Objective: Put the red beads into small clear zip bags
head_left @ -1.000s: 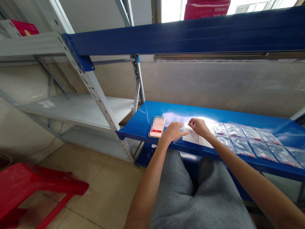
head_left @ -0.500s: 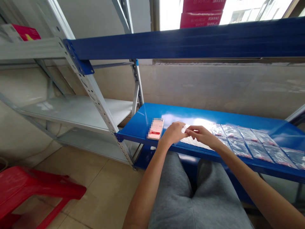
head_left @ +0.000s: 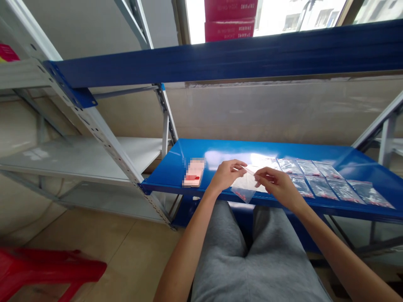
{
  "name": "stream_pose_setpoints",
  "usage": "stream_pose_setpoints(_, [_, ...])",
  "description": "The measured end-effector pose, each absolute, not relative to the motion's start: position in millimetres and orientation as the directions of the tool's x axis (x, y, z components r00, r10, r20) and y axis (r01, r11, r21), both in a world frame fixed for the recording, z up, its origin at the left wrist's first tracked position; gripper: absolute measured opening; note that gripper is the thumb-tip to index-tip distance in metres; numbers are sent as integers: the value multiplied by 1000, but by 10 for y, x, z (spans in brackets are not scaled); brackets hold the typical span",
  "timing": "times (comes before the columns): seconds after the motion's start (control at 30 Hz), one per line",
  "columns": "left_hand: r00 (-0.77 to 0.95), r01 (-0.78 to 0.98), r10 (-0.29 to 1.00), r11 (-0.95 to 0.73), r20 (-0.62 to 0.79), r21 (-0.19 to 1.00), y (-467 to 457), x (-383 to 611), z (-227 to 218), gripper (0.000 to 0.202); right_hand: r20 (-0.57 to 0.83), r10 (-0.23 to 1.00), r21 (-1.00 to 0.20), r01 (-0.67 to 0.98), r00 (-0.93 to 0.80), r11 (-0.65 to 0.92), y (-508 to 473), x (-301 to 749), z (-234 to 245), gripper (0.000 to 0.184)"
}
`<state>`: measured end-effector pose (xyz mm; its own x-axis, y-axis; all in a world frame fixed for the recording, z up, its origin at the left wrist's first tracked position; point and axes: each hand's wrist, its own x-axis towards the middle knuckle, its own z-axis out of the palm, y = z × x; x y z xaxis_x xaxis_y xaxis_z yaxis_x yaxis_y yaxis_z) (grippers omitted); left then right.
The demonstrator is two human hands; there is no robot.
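Note:
A clear zip-lock bag (head_left: 244, 189) with small red pieces at its bottom hangs at the front edge of the blue shelf (head_left: 217, 147). My left hand (head_left: 229, 174) pinches the bag's top edge at its left end. At the other end, my right hand (head_left: 274, 181) has thumb and fingers closed on the same edge. Behind the bag lies something white and flat (head_left: 260, 188), partly covered by the hands. To the right, several similar clear bags (head_left: 321, 186) with reddish bits lie flat in two rows.
A phone (head_left: 194, 173) with a lit pink screen lies left of my hands. A dark blue beam (head_left: 201, 63) crosses above the shelf. Grey upright posts (head_left: 103, 136) stand at the left, with a red plastic stool (head_left: 50, 266) on the floor. Red boxes (head_left: 229, 21) stand by the window.
My hands have drawn slightly apart, and the bag with red pieces now shows hanging between them. The camera view has shifted to the right.

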<state>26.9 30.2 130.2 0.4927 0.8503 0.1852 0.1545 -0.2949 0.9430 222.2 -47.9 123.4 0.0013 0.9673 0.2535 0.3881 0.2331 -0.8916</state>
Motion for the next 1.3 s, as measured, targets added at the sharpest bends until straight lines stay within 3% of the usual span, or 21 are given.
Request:
stream_pose_setpoints(0.17, [467,56,856,-278,221,959,279,329,1308,22,240,969,-946,238,61,220,-496,2300,1222,48])
stream_pose_setpoints(0.4, [486,-19,849,-226,207,974,246,391,1284,30,285,958,-901,351,34,256,-515,2462,1142,39])
stream_pose_setpoints(0.67, [493,222,857,-291,151,931,260,396,1223,20,327,943,-833,490,64,255,-510,2483,1081,40])
stream_pose_setpoints(0.83, [516,230,835,-350,191,908,242,405,1233,25,324,944,-814,526,57,248,-513,2512,1071,41])
stream_pose_setpoints(1.13, [477,147,855,-303,201,942,211,447,1271,24,172,985,-947,279,17,161,-576,2507,1233,44])
stream_pose_setpoints(1.3, [480,140,855,-294,195,945,223,432,1279,25,170,985,-960,228,24,160,-560,2528,1197,42])
